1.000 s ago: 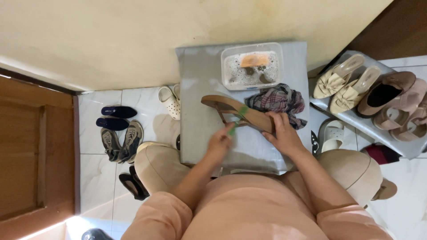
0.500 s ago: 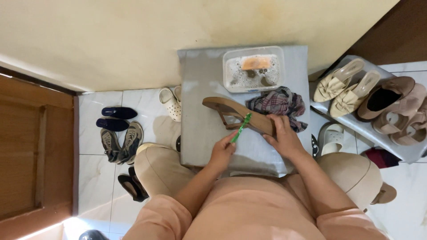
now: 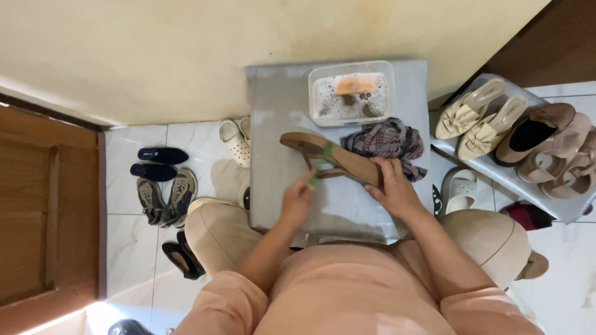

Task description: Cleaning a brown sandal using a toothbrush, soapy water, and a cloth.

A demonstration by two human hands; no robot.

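i'm watching the left hand (image 3: pixel 298 200) pinching a green brush (image 3: pixel 324 162) against a brown flat sandal (image 3: pixel 329 158), while the right hand (image 3: pixel 392 189) is clamping the sandal's near end. the sandal's long axis is running from that grip up and to the left across the grey stool top (image 3: pixel 279 136) — so the left hand is sitting nearer its middle. beyond it i'm seeing one plaid cloth (image 3: pixel 386 139) touching the sandal, and one clear tub of soapy water (image 3: pixel 351 93) further back — one sandal, one brush, one tub.
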